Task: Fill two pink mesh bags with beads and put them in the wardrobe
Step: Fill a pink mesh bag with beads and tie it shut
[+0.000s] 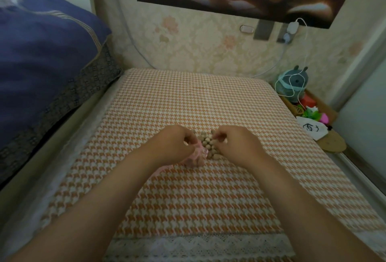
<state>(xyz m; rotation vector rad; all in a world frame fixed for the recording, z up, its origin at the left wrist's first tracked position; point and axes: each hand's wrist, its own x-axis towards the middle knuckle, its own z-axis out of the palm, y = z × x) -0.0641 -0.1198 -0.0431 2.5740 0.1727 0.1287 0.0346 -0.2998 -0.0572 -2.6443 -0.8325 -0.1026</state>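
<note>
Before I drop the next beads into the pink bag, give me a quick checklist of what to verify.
1. Pink mesh bag gripped by left hand: ok.
2. Bag mouth open toward the beads: cannot tell, fingers cover it.
3. Beads within reach, piled right beside the bag: ok.
4. Right hand on the pile, fingers pinched: ok; whether it holds beads, cannot tell.
5. Second pink bag ready: cannot tell, only a pink edge shows under the left wrist.
6. Checked cloth around the pile free of stray beads: ok.

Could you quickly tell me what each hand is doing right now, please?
Left hand: closed, holding the pink bag.
Right hand: fingers pinched over the beads.
</note>
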